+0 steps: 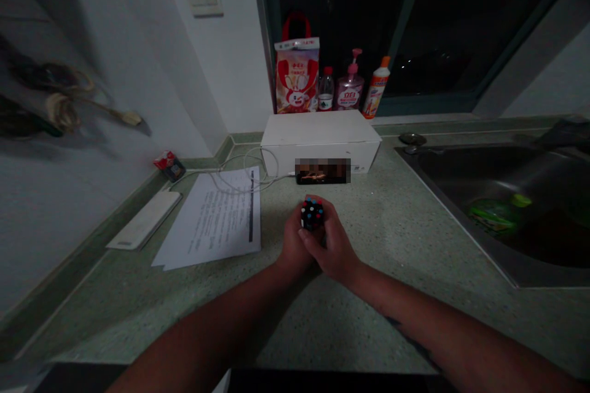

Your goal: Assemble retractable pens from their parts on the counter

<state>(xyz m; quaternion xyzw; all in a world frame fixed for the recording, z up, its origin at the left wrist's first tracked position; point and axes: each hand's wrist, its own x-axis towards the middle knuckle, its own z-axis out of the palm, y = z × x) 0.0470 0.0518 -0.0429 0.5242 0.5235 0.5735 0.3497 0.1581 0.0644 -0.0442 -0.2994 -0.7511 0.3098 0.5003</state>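
Between my two hands, over the middle of the counter, is a small black cube (pixel 312 214) dotted with red, blue and white spots. My left hand (pixel 294 239) wraps it from the left and below. From the right, my right hand (pixel 332 239) closes around it, its thumb lying across the near side toward the left hand. Some of the fingers are hidden behind the cube. Just beyond the hands, a phone (pixel 322 173) leans sideways against a white box (pixel 322 135), its screen partly blurred out.
Printed sheets (pixel 216 221) lie at left beside a white power bank (pixel 145 221) with a cable and a small red packet (pixel 169 166). A metal sink (pixel 442 202) is on the right. Behind the box stand a red bag (pixel 297 77), a pump bottle (pixel 350 86) and an orange-capped bottle (pixel 377 89).
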